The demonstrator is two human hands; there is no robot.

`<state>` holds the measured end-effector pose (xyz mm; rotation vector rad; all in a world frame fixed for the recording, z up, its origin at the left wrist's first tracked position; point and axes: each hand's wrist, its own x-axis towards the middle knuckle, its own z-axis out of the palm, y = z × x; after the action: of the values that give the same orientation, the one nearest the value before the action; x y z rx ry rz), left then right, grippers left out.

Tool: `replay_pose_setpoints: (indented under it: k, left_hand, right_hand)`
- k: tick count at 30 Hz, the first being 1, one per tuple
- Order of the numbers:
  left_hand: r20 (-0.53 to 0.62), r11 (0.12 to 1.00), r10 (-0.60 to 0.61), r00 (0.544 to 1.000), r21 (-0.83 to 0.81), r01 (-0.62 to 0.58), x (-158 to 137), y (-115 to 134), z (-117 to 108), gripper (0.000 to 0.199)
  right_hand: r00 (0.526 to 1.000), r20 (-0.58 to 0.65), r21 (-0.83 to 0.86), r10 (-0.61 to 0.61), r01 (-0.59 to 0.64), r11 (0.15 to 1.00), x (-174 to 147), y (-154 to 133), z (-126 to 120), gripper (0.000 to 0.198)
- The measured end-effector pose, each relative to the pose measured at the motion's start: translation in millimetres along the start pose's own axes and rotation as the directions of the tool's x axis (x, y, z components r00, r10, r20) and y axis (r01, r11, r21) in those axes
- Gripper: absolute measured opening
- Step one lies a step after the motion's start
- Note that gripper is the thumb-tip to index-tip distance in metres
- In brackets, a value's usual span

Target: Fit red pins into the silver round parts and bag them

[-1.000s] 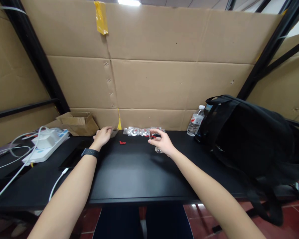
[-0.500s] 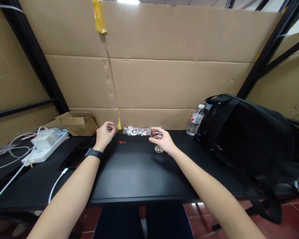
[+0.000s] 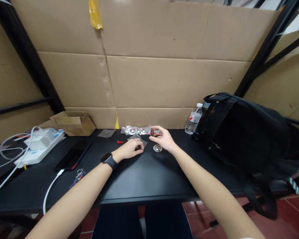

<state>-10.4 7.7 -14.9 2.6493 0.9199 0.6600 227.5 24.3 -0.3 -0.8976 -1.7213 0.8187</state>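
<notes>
Left hand (image 3: 129, 151) moved onto bag (image 3: 139, 140)

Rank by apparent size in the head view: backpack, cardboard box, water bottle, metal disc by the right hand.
1. black backpack, by far the largest
2. small cardboard box
3. water bottle
4. metal disc, smallest

The backpack lies partly nearer the camera, but the gap is too wide to matter.

Left hand (image 3: 129, 151) rests on a clear plastic bag (image 3: 137, 139) on the black table (image 3: 139, 176), fingers curled over it. Right hand (image 3: 164, 139) pinches a small dark disc (image 3: 152, 132) (detail too small to read). Metal disc (image 3: 157, 148) lies just below it. Row of bagged parts (image 3: 136, 130) by the cardboard wall (image 3: 164, 79). Backpack (image 3: 249, 132) right; phone (image 3: 73, 154) left.
</notes>
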Motion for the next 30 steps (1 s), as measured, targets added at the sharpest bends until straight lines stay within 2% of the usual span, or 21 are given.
replay_pose_setpoints:
  k: [4, 7, 10, 13, 18, 25, 30]
  left_hand:
    - [0.038, 1.000, -0.023, 0.999, 0.010, 0.022, -2, -4, 1, 0.023]
    - [0.054, 0.993, -0.093, 0.994, 0.078, 0.089, -4, -5, 1, 0.025]
    - [0.092, 0.976, -0.179, 0.980, 0.139, 0.165, -7, -4, -2, 0.033]
    - [0.145, 0.967, -0.222, 0.964, 0.160, 0.199, -9, -3, -5, 0.039]
    - [0.243, 0.967, -0.226, 0.943, 0.170, 0.188, -12, -3, -12, 0.054]
    - [0.314, 0.975, -0.209, 0.926, 0.146, 0.170, -11, 1, -14, 0.055]
    - [0.337, 0.969, -0.224, 0.914, 0.181, 0.170, -13, 0, -16, 0.052]
  right_hand:
    - [0.998, 0.033, -0.096, -0.045, 0.048, 0.994, 0, 1, -2, 0.051]
    - [0.995, 0.060, -0.196, -0.082, 0.093, 0.976, -1, 1, -4, 0.050]
    - [0.989, 0.094, -0.327, -0.115, 0.139, 0.935, -2, 1, -5, 0.048]
    - [0.980, 0.149, -0.435, -0.129, 0.182, 0.882, -3, 2, -4, 0.037]
    - [0.967, 0.230, -0.476, -0.114, 0.214, 0.853, -6, 1, -2, 0.029]
    - [0.947, 0.313, -0.541, -0.073, 0.241, 0.806, -7, 1, 0, 0.024]
    - [0.929, 0.369, -0.555, -0.017, 0.235, 0.798, -10, -3, 2, 0.027]
